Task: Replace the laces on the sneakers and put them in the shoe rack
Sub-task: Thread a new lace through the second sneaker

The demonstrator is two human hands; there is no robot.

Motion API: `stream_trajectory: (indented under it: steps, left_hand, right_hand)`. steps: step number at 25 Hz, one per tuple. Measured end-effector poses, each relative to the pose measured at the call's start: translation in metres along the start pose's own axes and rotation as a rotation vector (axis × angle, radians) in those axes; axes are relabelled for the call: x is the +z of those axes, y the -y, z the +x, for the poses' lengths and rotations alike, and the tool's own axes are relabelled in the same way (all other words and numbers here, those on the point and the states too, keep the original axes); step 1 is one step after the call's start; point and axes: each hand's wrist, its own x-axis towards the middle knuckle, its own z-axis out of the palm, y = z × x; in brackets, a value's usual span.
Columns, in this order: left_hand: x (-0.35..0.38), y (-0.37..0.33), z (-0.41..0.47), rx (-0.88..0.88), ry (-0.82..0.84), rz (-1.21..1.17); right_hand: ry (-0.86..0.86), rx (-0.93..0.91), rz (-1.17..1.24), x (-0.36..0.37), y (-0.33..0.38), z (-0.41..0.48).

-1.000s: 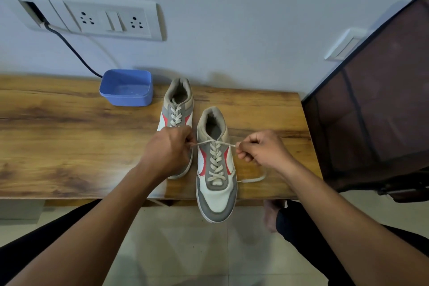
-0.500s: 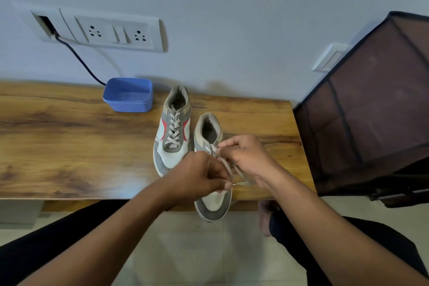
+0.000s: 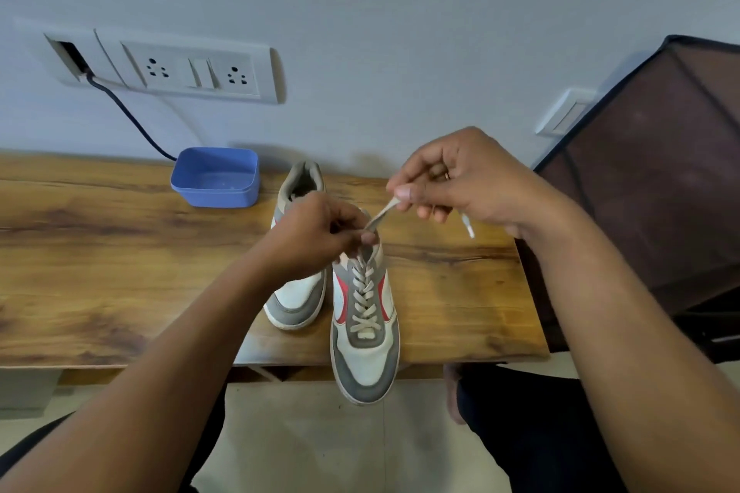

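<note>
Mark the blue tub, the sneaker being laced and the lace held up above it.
blue tub point(image 3: 216, 199), head view, front wall.
sneaker being laced point(image 3: 366, 376), head view, grey toe cap.
lace point(image 3: 382, 215), head view, middle of the raised flat stretch.

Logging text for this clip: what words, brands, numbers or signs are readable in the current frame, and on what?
None can be read.
Grey, white and red sneaker at the table edge: no logo or lettering shows.
Matching sneaker behind it: partly hidden by the left hand, nothing shows.
Off-white lace: plain.
Blue plastic tub: plain.
White wall socket panel: no legible markings.
Dark brown fabric-covered rack: plain.
</note>
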Motion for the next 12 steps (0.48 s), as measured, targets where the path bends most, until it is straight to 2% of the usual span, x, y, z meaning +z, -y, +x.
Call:
stream_trajectory:
  steps: [3, 6, 9, 12]
  left_hand:
    - [0.001, 0.011, 0.013, -0.103, -0.257, 0.077]
    - [0.021, 0.016, 0.027, -0.167, -0.402, 0.121]
    - [0.040, 0.023, 0.034, -0.163, -0.374, 0.235]
    - [0.043, 0.024, 0.038, -0.108, -0.191, 0.419]
  right_hand:
    - [-0.257, 0.105, 0.251, 0.021, -0.032, 0.027]
    - [-0.352, 0.212, 0.229, 0.047, -0.058, 0.040]
    - [-0.164, 0.296, -0.111, 0.062, -0.059, 0.048]
    - [0.018, 0.326, -0.409, 0.071, -0.054, 0.055]
